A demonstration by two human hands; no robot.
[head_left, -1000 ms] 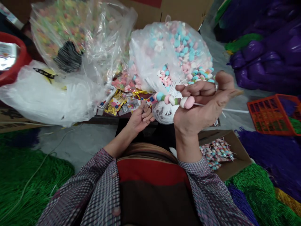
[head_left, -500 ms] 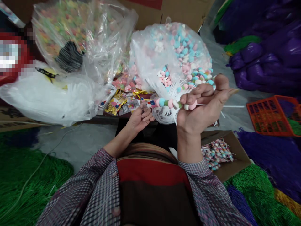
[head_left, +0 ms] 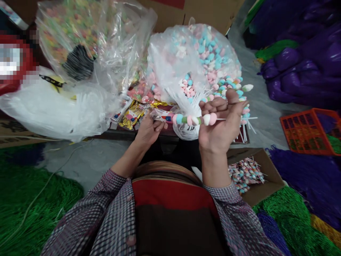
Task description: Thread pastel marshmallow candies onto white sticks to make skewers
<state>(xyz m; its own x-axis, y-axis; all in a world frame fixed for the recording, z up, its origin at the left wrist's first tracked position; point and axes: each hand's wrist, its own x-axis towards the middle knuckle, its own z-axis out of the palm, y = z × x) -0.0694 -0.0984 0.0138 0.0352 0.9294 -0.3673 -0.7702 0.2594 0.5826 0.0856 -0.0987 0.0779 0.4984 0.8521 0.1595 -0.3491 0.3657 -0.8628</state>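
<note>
My right hand (head_left: 222,122) is raised with its fingers curled round a thin white stick threaded with pastel marshmallow pieces, the candy skewer (head_left: 193,119), which points left. A loose white marshmallow (head_left: 247,87) shows just above its fingertips. My left hand (head_left: 147,129) is lower, fingers pinched on a small printed clear wrapper (head_left: 163,116) next to the skewer's left tip. Behind both hands stands a big clear bag of pink, blue and white marshmallows (head_left: 197,57), with several white sticks (head_left: 246,129) beside it.
Clear bags of mixed candy (head_left: 80,32) and a white bag (head_left: 50,106) lie at the left. Gold-edged wrappers (head_left: 135,115) lie in the middle. A cardboard box of finished wrapped skewers (head_left: 246,172) sits at my right. An orange crate (head_left: 306,129), purple bags and green mats surround me.
My right hand has drawn left and down with the skewer, its fingers curling tighter. My left hand has risen from its curled rest to the skewer's tip, now holding a wrapper.
</note>
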